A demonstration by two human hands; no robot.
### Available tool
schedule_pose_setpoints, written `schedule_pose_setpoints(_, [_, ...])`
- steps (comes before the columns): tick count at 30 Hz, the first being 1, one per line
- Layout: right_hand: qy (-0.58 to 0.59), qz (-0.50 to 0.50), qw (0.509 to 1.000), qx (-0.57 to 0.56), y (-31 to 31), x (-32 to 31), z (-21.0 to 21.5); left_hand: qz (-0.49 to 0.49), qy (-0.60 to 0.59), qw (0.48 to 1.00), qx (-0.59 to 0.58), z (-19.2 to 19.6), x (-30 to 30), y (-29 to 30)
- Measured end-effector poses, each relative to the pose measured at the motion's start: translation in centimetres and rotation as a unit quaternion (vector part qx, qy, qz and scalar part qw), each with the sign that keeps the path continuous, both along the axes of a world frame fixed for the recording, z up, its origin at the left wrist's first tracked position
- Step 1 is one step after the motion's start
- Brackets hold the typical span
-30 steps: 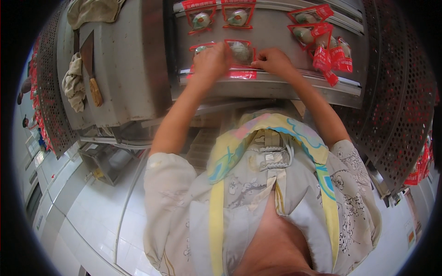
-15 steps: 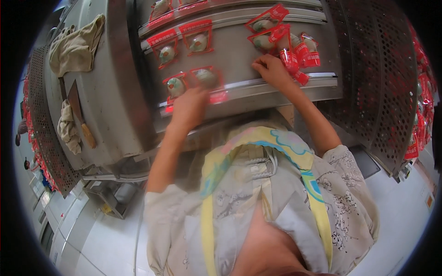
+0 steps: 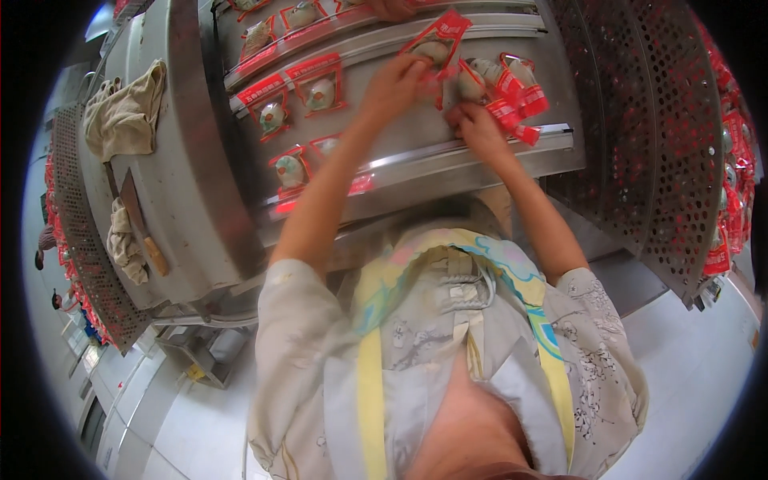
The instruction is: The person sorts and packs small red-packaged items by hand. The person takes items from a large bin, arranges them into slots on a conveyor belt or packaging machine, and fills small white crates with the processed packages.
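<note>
My left hand (image 3: 396, 86) reaches across the metal surface (image 3: 376, 144), its fingers closed on the edge of a red-edged clear pouch (image 3: 434, 51). Inside that pouch is a pale, rounded, egg-like item. Beside a small pile of similar pouches (image 3: 524, 76), my right hand (image 3: 480, 132) has its fingers bent together; what they hold, if anything, is hidden. Left of my left forearm, two flat pouches (image 3: 321, 93) lie side by side. Nearer to me, another pouch (image 3: 290, 170) rests by the metal rail (image 3: 400, 160), with a neighbour partly behind my forearm.
Another person's hand (image 3: 390, 8) shows at the far edge, near more pouches (image 3: 302, 14). On the left metal top lie cloths (image 3: 124, 112) and a knife with a wooden handle (image 3: 156, 256). A perforated metal panel (image 3: 632, 120) stands at the right.
My left hand has moved from the near-left pouches up and right to a pouch by the pile. My right hand stays beside the pile. Another person's hand has appeared at the far edge.
</note>
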State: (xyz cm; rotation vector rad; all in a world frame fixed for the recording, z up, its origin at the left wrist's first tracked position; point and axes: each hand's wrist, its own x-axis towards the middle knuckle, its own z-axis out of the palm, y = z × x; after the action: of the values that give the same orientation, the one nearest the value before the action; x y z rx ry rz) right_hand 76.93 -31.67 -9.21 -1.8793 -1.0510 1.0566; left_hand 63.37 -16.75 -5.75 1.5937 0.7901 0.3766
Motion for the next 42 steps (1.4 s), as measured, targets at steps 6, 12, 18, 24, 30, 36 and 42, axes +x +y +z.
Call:
schedule_pose_setpoints(6, [0.197, -0.002, 0.969, -0.147, 1.2, 0.0, 3.7, 0.067, 0.018, 0.987, -0.147, 0.6, -4.9, -4.0])
schedule_pose_setpoints(12, [0.207, 0.108, 0.945, -0.228, 1.5, -1.8, 5.0, 0.016, 0.18, 0.96, -0.213, -0.1, -6.2, -3.9])
schedule_pose_setpoints(18, [0.4, 0.004, 0.878, -0.263, 0.7, -1.6, 4.0, -0.061, 0.174, 0.922, -0.339, -1.4, -6.4, -2.8])
schedule_pose_setpoints(24, [0.454, -0.022, 0.871, -0.184, 0.3, -1.4, 3.0, -0.072, 0.151, 0.948, -0.269, -0.1, -7.9, -2.6])
schedule_pose_setpoints(30, [-0.089, 0.053, 0.995, -0.01, 1.4, -3.0, 2.3, -0.035, 0.285, 0.929, 0.232, 1.5, -8.3, -4.5])
schedule_pose_setpoints(36, [-0.135, 0.114, 0.982, -0.068, 2.0, -2.6, 1.7, -0.06, 0.401, 0.865, 0.295, 1.5, -7.9, -5.1])
schedule_pose_setpoints(42, [-0.099, 0.176, 0.969, -0.141, 2.2, -1.8, 0.5, -0.065, 0.387, 0.879, 0.271, 1.6, -7.4, -4.9])
